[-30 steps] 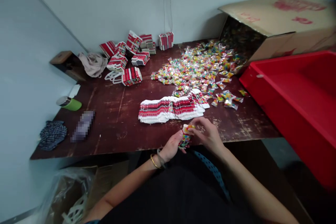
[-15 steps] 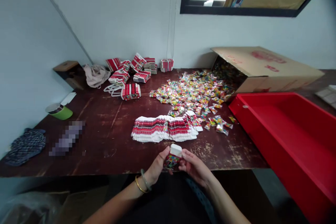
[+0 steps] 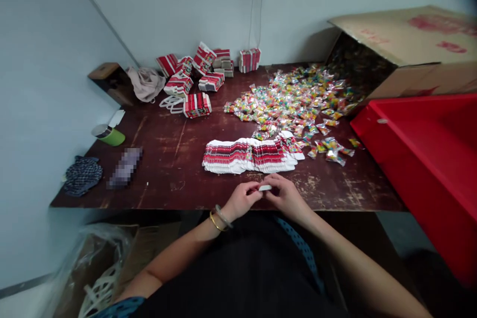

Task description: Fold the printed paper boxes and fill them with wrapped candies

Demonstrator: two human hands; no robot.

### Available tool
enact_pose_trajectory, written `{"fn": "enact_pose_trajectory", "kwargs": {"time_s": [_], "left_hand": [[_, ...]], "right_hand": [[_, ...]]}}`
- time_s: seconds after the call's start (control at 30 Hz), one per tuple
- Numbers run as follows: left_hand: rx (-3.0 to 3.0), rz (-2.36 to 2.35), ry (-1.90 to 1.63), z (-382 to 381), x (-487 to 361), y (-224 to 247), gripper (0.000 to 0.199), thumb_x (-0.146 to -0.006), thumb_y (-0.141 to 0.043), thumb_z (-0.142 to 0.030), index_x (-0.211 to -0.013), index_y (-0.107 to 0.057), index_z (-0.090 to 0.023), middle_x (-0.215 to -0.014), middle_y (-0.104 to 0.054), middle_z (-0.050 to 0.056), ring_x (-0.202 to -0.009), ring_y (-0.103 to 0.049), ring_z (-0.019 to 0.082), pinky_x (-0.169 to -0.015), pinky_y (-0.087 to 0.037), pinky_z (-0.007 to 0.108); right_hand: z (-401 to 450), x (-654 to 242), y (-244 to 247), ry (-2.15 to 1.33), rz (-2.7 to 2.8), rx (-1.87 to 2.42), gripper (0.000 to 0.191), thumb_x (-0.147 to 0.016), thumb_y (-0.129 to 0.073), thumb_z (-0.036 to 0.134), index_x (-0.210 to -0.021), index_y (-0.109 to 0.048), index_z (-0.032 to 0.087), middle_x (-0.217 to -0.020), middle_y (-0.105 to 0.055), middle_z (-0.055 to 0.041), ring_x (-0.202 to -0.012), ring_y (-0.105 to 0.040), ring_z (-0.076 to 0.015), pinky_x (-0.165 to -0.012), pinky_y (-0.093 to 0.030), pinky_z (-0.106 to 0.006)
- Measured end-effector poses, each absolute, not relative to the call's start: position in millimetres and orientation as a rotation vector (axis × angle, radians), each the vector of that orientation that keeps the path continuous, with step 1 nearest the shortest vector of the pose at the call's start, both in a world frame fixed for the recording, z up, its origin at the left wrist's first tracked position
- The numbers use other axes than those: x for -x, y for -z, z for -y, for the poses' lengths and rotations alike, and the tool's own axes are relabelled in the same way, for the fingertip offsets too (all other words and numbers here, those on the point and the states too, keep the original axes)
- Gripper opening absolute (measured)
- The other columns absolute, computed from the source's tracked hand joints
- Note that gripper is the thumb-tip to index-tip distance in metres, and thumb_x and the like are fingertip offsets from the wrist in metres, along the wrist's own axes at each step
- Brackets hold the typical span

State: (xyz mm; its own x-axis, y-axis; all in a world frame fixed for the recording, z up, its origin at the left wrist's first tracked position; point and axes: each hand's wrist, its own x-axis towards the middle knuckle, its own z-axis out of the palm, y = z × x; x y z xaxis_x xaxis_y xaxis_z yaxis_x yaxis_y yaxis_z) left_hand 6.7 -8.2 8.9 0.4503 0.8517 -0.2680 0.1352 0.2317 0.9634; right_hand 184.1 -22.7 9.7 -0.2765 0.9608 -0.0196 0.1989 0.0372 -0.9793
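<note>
Between my two hands, close to the table's front edge, is a small carton (image 3: 265,188), of which mostly a white end shows. My left hand (image 3: 244,199) pinches it from the left, and my right hand (image 3: 286,196) has its fingers closed around the other side. The fingers cover most of the carton's printed faces. Just beyond them lies a long overlapping row of flat red-and-white cartons (image 3: 227,156). Behind that row spreads a heap of small wrapped candies (image 3: 286,102) in clear, colourful wrappers.
A tipped cardboard box (image 3: 402,79) opens toward the candies, beside a red tray (image 3: 417,154) on the right. Bundles of cartons (image 3: 197,104) stand at the back. On the left are a green cup (image 3: 112,136), a cloth bag (image 3: 145,83) and a dark checked cloth (image 3: 82,175).
The camera view has tilted down and shifted left. The carton, upright with its printed front showing before, is now turned so mainly a white end shows; both hands are closer around it.
</note>
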Motion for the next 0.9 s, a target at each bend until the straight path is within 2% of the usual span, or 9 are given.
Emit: {"fn": "enact_pose_trajectory", "kwargs": {"time_s": [0.07, 0.17, 0.3, 0.37, 0.5, 0.6, 0.7, 0.8, 0.9], "left_hand": [[-1.076, -1.029, -0.579, 8, -7, -3, 0.027, -0.078, -0.059, -0.032, -0.092, -0.071, -0.013, -0.084, -0.067, 0.006, -0.079, -0.057, 0.019, -0.07, -0.045, 0.029], [-0.846, -0.986, -0.523, 9, -6, 2, 0.031, -0.078, -0.059, -0.037, -0.094, -0.071, -0.012, -0.084, -0.067, 0.007, -0.076, -0.058, 0.018, -0.068, -0.047, 0.029], [-0.791, -0.797, -0.525, 10, 1, 5, 0.034, -0.075, -0.064, -0.034, -0.1, -0.071, -0.012, -0.092, -0.067, 0.01, -0.083, -0.058, 0.019, -0.073, -0.048, 0.031], [-0.755, -0.692, -0.492, 10, 6, 5, 0.038, -0.074, -0.066, -0.033, -0.106, -0.069, -0.013, -0.098, -0.066, 0.01, -0.087, -0.058, 0.02, -0.075, -0.049, 0.033], [-0.825, -0.758, -0.459, 10, 9, -1, 0.035, -0.073, -0.071, -0.031, -0.104, -0.068, -0.013, -0.091, -0.062, 0.007, -0.083, -0.055, 0.017, -0.073, -0.048, 0.03], [-0.99, -0.765, -0.452, 10, 7, -8, 0.036, -0.077, -0.07, -0.035, -0.106, -0.068, -0.013, -0.093, -0.06, 0.006, -0.082, -0.053, 0.015, -0.07, -0.047, 0.027], [-0.97, -0.698, -0.44, 11, 5, -10, 0.041, -0.083, -0.06, -0.043, -0.111, -0.066, -0.014, -0.1, -0.061, 0.008, -0.091, -0.054, 0.02, -0.069, -0.048, 0.028], [-0.861, -0.742, -0.467, 14, 3, -7, 0.042, -0.086, -0.051, -0.046, -0.105, -0.067, -0.012, -0.096, -0.063, 0.01, -0.093, -0.055, 0.023, -0.065, -0.047, 0.028], [-0.851, -0.763, -0.49, 19, -1, -3, 0.037, -0.084, -0.055, -0.042, -0.101, -0.067, -0.012, -0.094, -0.063, 0.009, -0.089, -0.055, 0.021, -0.064, -0.047, 0.027]], "right_hand": [[23, -185, -10, -1.079, 1.829, 1.13, 0.023, -0.09, -0.056, 0.027, -0.106, -0.072, 0.024, -0.105, -0.066, -0.0084, -0.094, -0.063, -0.0201, -0.084, -0.052, -0.035], [26, -188, -10, -1.058, 1.898, 1.066, 0.03, -0.094, -0.052, 0.031, -0.12, -0.068, 0.027, -0.116, -0.065, -0.0084, -0.102, -0.064, -0.0205, -0.089, -0.051, -0.034], [28, -190, -10, -1.119, 1.758, 1.147, 0.027, -0.094, -0.053, 0.035, -0.109, -0.073, 0.027, -0.106, -0.07, -0.007, -0.094, -0.067, -0.0196, -0.082, -0.054, -0.032], [29, -190, -11, -1.13, 1.781, 1.14, 0.027, -0.094, -0.053, 0.037, -0.108, -0.074, 0.027, -0.106, -0.071, -0.007, -0.097, -0.066, -0.0206, -0.085, -0.053, -0.033], [34, -188, -11, -1.083, 1.742, 1.143, 0.029, -0.096, -0.05, 0.038, -0.106, -0.075, 0.026, -0.108, -0.07, -0.0072, -0.1, -0.065, -0.0206, -0.087, -0.051, -0.033], [35, -186, -11, -1.137, 1.638, 1.143, 0.034, -0.097, -0.046, 0.04, -0.099, -0.077, 0.024, -0.103, -0.071, -0.007, -0.094, -0.066, -0.0193, -0.081, -0.052, -0.03], [34, -186, -15, -1.17, 1.592, 1.15, 0.038, -0.098, -0.043, 0.04, -0.097, -0.077, 0.022, -0.101, -0.071, -0.0075, -0.089, -0.067, -0.0181, -0.076, -0.053, -0.028], [35, -188, -19, -1.141, 1.618, 1.174, 0.034, -0.097, -0.047, 0.039, -0.097, -0.077, 0.023, -0.097, -0.072, -0.0069, -0.085, -0.067, -0.0176, -0.073, -0.054, -0.027], [38, -189, -20, -0.926, 1.778, 1.138, 0.026, -0.095, -0.053, 0.036, -0.104, -0.075, 0.024, -0.099, -0.072, -0.0069, -0.086, -0.065, -0.0183, -0.076, -0.054, -0.031]]}}
